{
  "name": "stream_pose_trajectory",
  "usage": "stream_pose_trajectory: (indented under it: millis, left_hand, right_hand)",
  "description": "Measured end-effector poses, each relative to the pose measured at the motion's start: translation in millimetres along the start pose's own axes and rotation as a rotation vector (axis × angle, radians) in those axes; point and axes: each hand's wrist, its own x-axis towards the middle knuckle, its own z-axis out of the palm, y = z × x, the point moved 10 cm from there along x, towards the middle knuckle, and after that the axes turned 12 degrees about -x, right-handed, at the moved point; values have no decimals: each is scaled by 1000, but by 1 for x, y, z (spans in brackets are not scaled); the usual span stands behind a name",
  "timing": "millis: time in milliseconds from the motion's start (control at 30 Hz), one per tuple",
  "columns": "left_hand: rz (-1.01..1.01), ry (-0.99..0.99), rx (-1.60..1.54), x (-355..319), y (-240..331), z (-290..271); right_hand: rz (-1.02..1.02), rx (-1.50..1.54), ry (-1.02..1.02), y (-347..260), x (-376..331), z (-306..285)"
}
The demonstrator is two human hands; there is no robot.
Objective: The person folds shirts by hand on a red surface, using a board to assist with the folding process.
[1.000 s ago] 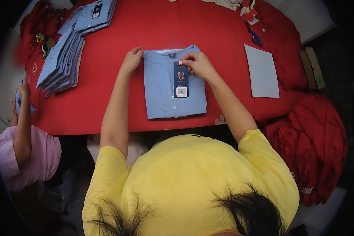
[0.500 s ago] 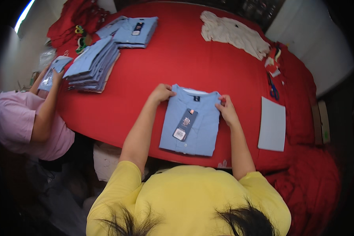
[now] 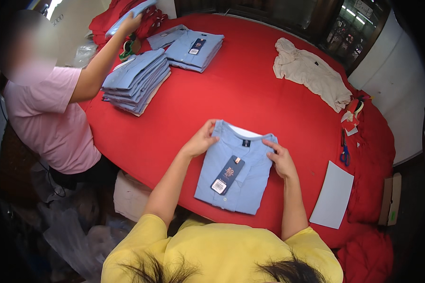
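Observation:
In front of me a folded light-blue shirt (image 3: 245, 181) lies on the red-covered table, collar end away from me. A dark hang tag (image 3: 227, 175) with a white sticker rests on its front. At the collar's left shoulder corner, my left hand (image 3: 201, 139) pinches the fabric between thumb and fingers. Opposite it, my right hand (image 3: 281, 159) grips the right shoulder corner, fingers over the top edge. A white strip shows inside the neck opening.
A stack of folded blue shirts (image 3: 136, 80) stands at the left, another pile (image 3: 196, 51) behind it. A co-worker in pink (image 3: 56, 113) holds a blue packet (image 3: 130, 16). A cream garment (image 3: 311, 70), blue scissors (image 3: 345, 154) and a pale sheet (image 3: 332, 195) lie to the right.
The co-worker has raised a blue packet toward the red cloth heap at the back left. My view has shifted; both my hands remain at the shirt's shoulder corners.

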Motion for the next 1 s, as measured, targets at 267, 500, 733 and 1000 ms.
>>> stream_pose_trajectory:
  millis: [267, 500, 733, 1000]
  left_hand:
    - [677, 162, 675, 89, 248, -63]
    - [1090, 653, 1112, 164, 430, -139]
    - [153, 423, 1503, 270, 190, -147]
    - [202, 534, 1597, 270, 163, -197]
  right_hand:
    - [-387, -47, -10, -195, 163, 20]
    - [-509, 250, -98, -334, 334, 81]
    - [-327, 66, 168, -204, 515, 56]
    - [-344, -499, 304, -116, 333, -25]
